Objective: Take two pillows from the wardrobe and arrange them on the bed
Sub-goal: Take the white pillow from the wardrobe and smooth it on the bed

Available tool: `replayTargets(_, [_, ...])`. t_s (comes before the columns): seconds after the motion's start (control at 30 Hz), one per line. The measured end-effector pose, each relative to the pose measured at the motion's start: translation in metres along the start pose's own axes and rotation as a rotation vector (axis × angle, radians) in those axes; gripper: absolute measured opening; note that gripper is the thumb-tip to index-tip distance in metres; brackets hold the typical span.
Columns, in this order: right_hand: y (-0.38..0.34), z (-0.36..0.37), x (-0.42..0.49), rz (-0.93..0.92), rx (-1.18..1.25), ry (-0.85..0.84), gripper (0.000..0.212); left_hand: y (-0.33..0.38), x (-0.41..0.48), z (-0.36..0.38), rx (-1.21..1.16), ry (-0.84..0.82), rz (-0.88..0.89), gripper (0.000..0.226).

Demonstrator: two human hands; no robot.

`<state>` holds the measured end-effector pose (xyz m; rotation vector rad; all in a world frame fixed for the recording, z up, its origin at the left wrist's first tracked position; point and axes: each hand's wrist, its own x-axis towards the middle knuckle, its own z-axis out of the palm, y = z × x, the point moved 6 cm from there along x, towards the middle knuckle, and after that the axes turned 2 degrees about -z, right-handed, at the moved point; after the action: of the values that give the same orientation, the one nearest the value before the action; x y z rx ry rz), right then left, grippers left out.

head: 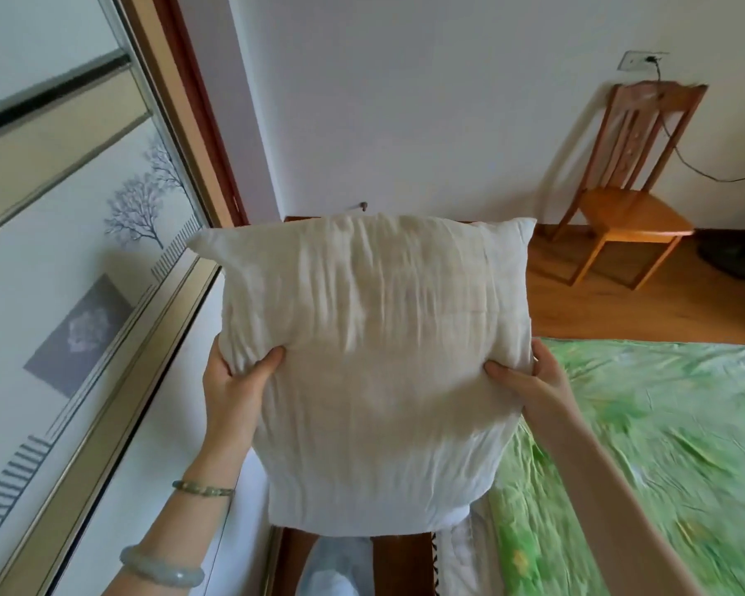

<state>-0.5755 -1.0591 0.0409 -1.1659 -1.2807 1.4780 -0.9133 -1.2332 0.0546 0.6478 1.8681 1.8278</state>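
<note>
I'm looking down from the head camera at 1 cream pillow [375, 372] held up in the air in front of me, wrinkled and roughly square, with its top edge level with the base of the white wall [405, 101] and its bottom edge hanging over the gap beside the bed [646, 423]. My left hand [237, 380] pinches the pillow's left edge, thumb pressed into the front face and the other fingers wrapped out of sight behind the fabric. My right hand [530, 376] does the same on the right edge, thumb on the front, fingers curled round the side. Both grips sit at about the pillow's mid-height, and the cloth bunches a little under each thumb. On my left forearm I see 2 bangles: a thin green one [203, 488] near the wrist and a thicker pale one [162, 567] further up the arm. The wardrobe [82, 251] runs along the left, its sliding door printed with grey trees (the door looks closed as far as I can see). The bed lies to the lower right under a crumpled green sheet. A wooden chair [633, 187] stands against the far wall on the wood floor [620, 311], with a cable trailing from a wall socket [633, 60] above it.
</note>
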Motion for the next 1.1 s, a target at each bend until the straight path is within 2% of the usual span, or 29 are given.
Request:
replayTargets(0.17, [-0.007, 0.015, 0.091, -0.006, -0.004, 0.085, 0.042, -0.002, 0.103, 0.062, -0.011, -0.076, 0.039, 0.070])
replayTargets(0.4, [-0.037, 0.029, 0.206, -0.033, 0.022, 0.190, 0.040, 0.019, 0.235, 0.150, -0.026, -0.170, 0.125, 0.051])
replayTargets(0.67, [-0.049, 0.038, 0.323, -0.021, 0.010, 0.251, 0.035, 0.009, 0.356, 0.238, -0.050, -0.193, 0.115, 0.051])
replayTargets(0.93, [-0.048, 0.022, 0.476, -0.027, 0.026, 0.278, 0.043, -0.011, 0.479, 0.363, -0.063, -0.276, 0.062, 0.068])
replayTargets(1.1, [-0.057, -0.010, 0.564, -0.013, 0.054, 0.360, 0.046, -0.002, 0.545, 0.467, -0.016, -0.368, 0.093, 0.044])
